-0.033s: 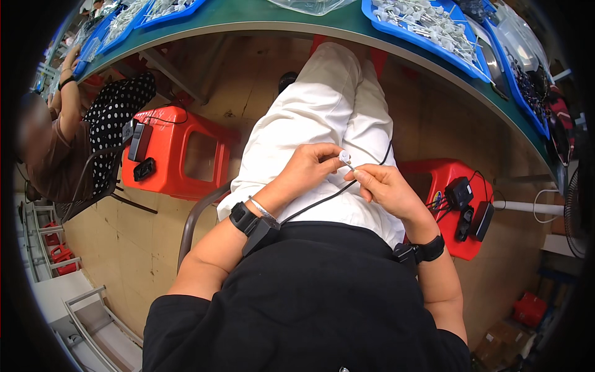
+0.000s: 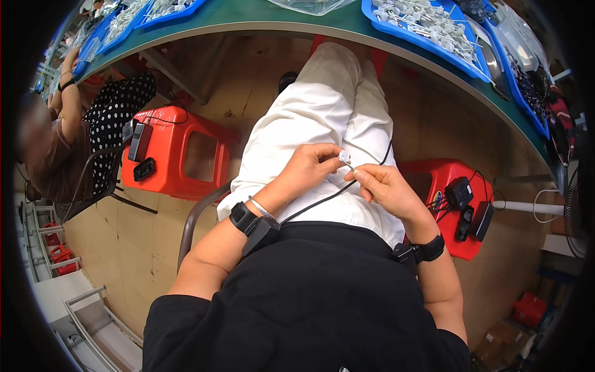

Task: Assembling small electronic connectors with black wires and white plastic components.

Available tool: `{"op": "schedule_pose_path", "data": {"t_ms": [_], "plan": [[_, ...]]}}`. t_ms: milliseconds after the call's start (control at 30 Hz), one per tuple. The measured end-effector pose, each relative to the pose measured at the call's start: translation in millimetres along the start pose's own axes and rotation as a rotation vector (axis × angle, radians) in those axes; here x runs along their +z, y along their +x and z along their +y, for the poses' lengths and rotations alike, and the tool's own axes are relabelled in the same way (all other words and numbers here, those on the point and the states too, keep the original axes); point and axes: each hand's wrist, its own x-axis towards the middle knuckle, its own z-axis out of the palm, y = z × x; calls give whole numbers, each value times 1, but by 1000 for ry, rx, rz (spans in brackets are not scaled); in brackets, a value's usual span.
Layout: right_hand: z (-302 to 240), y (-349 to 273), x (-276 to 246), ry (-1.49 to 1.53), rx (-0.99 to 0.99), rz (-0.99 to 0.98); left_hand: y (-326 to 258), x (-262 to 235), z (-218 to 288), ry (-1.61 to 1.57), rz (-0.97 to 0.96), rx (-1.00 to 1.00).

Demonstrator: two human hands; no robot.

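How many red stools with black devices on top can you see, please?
2: a left stool, beyond the left hand, and a right stool, beside the right forearm. Others may be hidden, perhaps under the green table.

Arms [image 2: 193, 279], one pair, bent: left forearm [image 2: 222, 244] and right forearm [image 2: 423, 224] slant inward, left hand [image 2: 312, 166] with thumb and forefinger pinched, right hand [image 2: 385, 187] just beside it, likewise pinched, its other fingers [image 2: 365, 194] curled.

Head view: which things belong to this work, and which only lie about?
Belonging, it seems:
white piece with thin stem, between left hand and right hand
blue tray of similar pieces

Lying about:
black device on red stool
cardboard box
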Motion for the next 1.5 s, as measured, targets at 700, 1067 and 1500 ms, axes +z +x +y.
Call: {"op": "schedule_pose_path", "data": {"t_ms": [700, 1067, 1500], "plan": [[9, 5, 15, -842, -701, 498, 1, 0, 0, -131, -16, -17], [-1, -1, 15, -971, -656, 469, 2, -1, -6, -75, 60, 34], [-8, -5, 14, -1100, -620, 466, 0, 1, 0, -92, 16, 5]]}}
